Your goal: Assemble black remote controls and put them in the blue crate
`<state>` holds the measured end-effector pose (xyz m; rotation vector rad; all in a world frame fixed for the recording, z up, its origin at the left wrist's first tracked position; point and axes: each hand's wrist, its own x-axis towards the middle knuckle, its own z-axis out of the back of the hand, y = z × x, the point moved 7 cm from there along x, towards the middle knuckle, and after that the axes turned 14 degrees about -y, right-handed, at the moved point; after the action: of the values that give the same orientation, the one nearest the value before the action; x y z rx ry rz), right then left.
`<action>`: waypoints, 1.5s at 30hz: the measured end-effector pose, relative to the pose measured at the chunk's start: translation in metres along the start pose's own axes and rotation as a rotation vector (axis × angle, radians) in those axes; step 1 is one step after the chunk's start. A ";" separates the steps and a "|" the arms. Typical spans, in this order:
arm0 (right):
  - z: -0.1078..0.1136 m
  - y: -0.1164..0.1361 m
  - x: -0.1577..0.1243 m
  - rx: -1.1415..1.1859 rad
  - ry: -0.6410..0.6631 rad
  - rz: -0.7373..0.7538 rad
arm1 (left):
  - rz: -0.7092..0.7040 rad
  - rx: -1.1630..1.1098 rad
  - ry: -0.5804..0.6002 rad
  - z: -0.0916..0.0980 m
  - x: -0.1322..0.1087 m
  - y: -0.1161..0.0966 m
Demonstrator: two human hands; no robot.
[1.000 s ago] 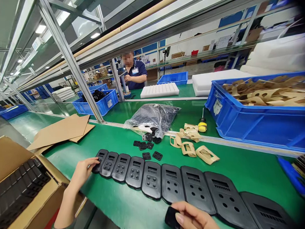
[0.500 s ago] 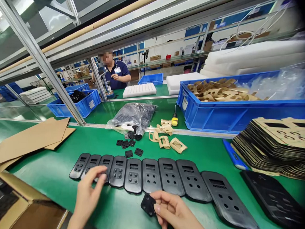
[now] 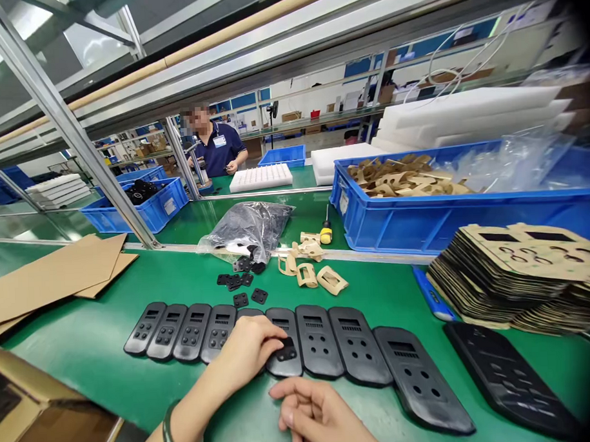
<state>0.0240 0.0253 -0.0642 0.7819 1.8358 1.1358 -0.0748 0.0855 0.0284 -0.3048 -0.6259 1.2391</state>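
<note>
My left hand (image 3: pixel 248 348) pinches a black rubber button pad (image 3: pixel 286 350) by its left edge. The pad is over the lower part of a black plastic remote-shaped housing (image 3: pixel 281 319) in the middle of a row; whether it touches the housing I cannot tell. Just below that housing, my right hand (image 3: pixel 314 410) is empty, its index finger stretched out and the others loosely curled. Housings on the left, such as one farthest out (image 3: pixel 144 329), have button bumps showing. To the right, another housing (image 3: pixel 360 344) has bare round holes. Loose button pads (image 3: pixel 240 300) lie behind the row.
Behind are a clear plastic bag (image 3: pixel 249 229), tan card pieces (image 3: pixel 306 274), a yellow screwdriver (image 3: pixel 326 233) and a blue bin (image 3: pixel 396 224). At right stand stacked backing sheets (image 3: pixel 514 284). An open carton (image 3: pixel 50 416) sits front left. A co-worker (image 3: pixel 219 149) stands across the bench.
The button pad has passed from my right hand to my left. My left hand has moved right, from the left housings to the middle one. The camera view has shifted slightly.
</note>
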 end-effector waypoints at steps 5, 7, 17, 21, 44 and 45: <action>0.000 0.000 0.002 -0.007 -0.015 0.011 | -0.050 0.118 0.041 -0.015 0.000 0.000; 0.000 -0.001 0.003 -0.010 -0.012 0.008 | -0.053 0.167 0.045 -0.015 -0.002 0.000; -0.002 0.004 -0.001 -0.033 0.000 -0.003 | 0.166 0.476 -0.084 0.033 0.028 0.064; -0.002 0.007 -0.004 -0.044 -0.003 -0.008 | 0.204 0.448 -0.070 0.035 0.043 0.092; 0.059 0.064 0.006 0.112 -0.466 0.252 | -0.136 0.230 -0.092 0.020 0.056 0.041; 0.064 0.069 0.006 0.076 -0.487 0.276 | -0.118 0.232 -0.074 0.019 0.062 0.048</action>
<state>0.0833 0.0838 -0.0197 1.2629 1.3962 0.9383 -0.1121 0.1570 0.0352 -0.0276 -0.5491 1.1997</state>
